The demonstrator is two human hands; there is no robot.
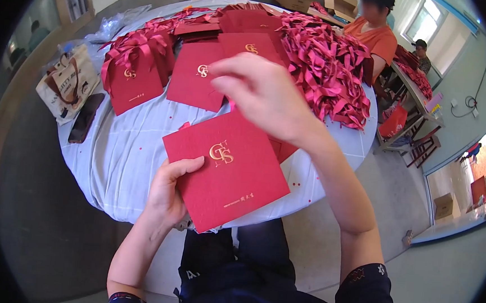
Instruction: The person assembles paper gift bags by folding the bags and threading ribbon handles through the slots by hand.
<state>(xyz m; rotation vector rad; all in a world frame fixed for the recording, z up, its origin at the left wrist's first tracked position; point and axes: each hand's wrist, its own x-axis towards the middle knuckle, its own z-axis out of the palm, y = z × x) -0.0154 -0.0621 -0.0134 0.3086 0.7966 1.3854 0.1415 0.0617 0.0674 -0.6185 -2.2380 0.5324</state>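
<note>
My left hand grips the left edge of a flat red paper gift bag with a gold emblem, its thumb lying on the front. The bag is tilted over the table's near edge. Above its upper edge, my right hand is raised with curled fingers; whether something thin is between them is hidden. A bit of pink ribbon shows just under that hand. Beyond lie more red bags, partly covered by my right hand. To their left stands a group of red bags with ribbon handles.
A large heap of dark pink ribbons covers the right of the round table with its white cloth. At left are a canvas tote bag, a phone and clear plastic. A person in orange sits at the far right.
</note>
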